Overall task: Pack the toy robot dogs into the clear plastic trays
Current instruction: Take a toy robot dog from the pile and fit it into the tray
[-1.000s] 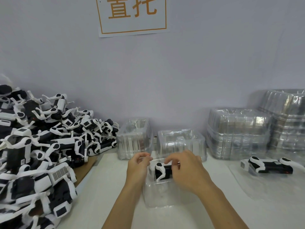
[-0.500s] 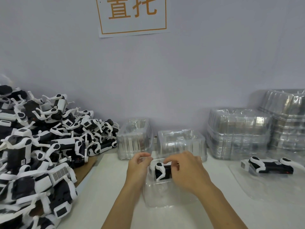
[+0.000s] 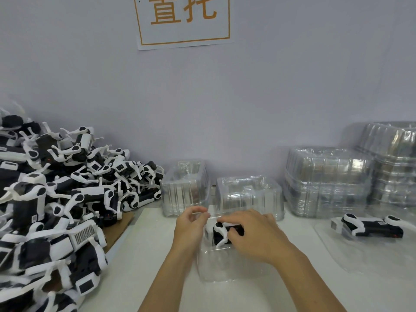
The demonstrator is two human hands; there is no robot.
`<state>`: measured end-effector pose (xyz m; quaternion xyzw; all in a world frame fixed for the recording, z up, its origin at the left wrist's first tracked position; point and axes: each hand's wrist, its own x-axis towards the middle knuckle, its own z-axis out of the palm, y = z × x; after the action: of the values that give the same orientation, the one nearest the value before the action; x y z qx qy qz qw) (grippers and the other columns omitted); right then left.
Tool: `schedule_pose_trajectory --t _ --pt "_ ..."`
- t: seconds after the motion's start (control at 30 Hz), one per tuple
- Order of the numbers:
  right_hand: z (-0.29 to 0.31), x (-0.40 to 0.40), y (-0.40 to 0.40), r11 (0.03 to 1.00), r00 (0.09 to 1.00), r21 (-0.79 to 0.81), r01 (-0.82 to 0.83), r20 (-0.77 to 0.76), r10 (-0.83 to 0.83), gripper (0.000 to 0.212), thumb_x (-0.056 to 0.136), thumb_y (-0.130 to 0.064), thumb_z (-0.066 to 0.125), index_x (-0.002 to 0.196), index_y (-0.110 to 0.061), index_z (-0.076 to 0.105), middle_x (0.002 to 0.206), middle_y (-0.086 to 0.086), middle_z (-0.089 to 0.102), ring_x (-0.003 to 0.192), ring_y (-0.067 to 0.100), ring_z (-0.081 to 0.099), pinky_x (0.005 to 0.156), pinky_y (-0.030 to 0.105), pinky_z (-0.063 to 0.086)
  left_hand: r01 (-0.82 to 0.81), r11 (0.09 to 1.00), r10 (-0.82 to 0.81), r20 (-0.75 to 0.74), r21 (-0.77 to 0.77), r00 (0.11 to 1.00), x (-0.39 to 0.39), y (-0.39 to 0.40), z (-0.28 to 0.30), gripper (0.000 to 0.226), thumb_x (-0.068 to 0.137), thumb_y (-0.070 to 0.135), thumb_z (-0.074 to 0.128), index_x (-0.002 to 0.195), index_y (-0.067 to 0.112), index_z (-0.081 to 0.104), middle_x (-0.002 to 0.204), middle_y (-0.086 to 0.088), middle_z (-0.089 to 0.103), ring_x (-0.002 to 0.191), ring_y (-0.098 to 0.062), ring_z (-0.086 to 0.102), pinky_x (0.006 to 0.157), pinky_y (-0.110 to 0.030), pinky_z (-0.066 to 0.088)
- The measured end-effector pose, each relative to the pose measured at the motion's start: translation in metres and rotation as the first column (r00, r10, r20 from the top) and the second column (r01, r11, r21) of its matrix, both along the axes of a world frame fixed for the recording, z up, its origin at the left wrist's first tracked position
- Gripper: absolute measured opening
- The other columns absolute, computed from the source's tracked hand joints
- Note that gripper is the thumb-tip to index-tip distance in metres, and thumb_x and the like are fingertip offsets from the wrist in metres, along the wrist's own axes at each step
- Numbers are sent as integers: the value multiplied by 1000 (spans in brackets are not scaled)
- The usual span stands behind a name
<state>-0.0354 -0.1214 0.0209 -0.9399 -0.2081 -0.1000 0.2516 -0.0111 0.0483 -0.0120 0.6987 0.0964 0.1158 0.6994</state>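
A black-and-white toy robot dog [image 3: 219,233] sits in the upper part of a clear plastic tray [image 3: 216,266] at the table's middle. My right hand [image 3: 252,235] lies over the dog, fingers curled round its body. My left hand [image 3: 191,224] pinches the tray's upper left rim with thumb and fingers. Most of the dog is hidden under my right hand.
A big heap of robot dogs [image 3: 56,199] fills the left side. Two empty clear trays [image 3: 185,188] [image 3: 249,194] stand behind my hands, stacks of trays [image 3: 326,183] at the back right. Another dog [image 3: 371,226] lies on a clear tray [image 3: 360,255] at the right.
My right hand has slid a little further left over the dog, pressing it lower into the tray. My left hand stays at the rim.
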Motion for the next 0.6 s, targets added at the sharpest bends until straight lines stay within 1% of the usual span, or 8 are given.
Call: schedule_pose_trajectory --t 0.1,0.2,0.27,0.3,0.37,0.47,0.5,0.6 --pt "-1 -1 0 1000 1000 12 -8 -19 8 37 88 -30 41 104 -58 59 79 -33 59 90 -5 48 92 29 25 13 999 -13 14 34 1000 1 1 0 8 89 15 71 93 22 71 103 -1 73 102 -17 66 80 -27 47" --pt "-3 1 -3 994 999 102 41 -38 -37 42 90 -29 45 119 -54 61 111 -34 65 113 -6 50 99 26 26 -3 992 -9 93 128 996 -1 2 4 11 91 12 69 88 23 72 96 4 73 98 -13 66 77 -21 46" --pt "-1 5 -5 969 998 237 65 -37 -58 39 92 -23 48 118 -44 67 120 -29 64 120 -1 51 104 24 37 -27 963 -24 184 268 983 -2 3 10 16 92 11 67 86 24 72 90 9 73 95 -10 67 76 -16 47" --pt "1 5 -6 941 998 332 61 -21 -57 38 93 -17 49 113 -42 71 116 -28 66 117 -5 54 101 18 41 -45 933 -38 222 358 974 -2 4 13 16 93 12 67 85 25 72 88 12 72 93 -8 66 77 -14 46" --pt "8 5 -10 863 996 501 59 26 -83 46 93 -5 49 98 -45 71 102 -28 68 105 -14 57 85 2 40 -74 847 -82 268 526 960 -4 3 23 17 93 16 67 84 30 70 89 18 71 93 0 63 77 -9 42" --pt "14 5 -19 774 988 625 99 33 -153 49 92 -1 48 92 -44 70 93 -21 71 94 -14 59 73 4 43 -28 719 -236 283 694 930 -9 -3 39 12 94 27 65 90 38 68 95 26 67 96 11 57 80 -1 37" --pt "14 6 -22 755 985 646 113 28 -171 48 92 -1 48 93 -42 71 91 -19 72 92 -13 60 70 4 44 13 661 -294 243 751 925 -11 -6 43 6 93 34 64 95 38 68 102 26 66 100 11 55 85 -2 36" --pt "12 6 -25 717 980 684 134 15 -197 43 92 0 48 97 -34 73 88 -15 72 87 -12 60 66 1 41 119 455 -377 70 883 923 -14 -15 43 33 87 58 60 111 37 67 123 23 62 117 0 53 101 -27 43"
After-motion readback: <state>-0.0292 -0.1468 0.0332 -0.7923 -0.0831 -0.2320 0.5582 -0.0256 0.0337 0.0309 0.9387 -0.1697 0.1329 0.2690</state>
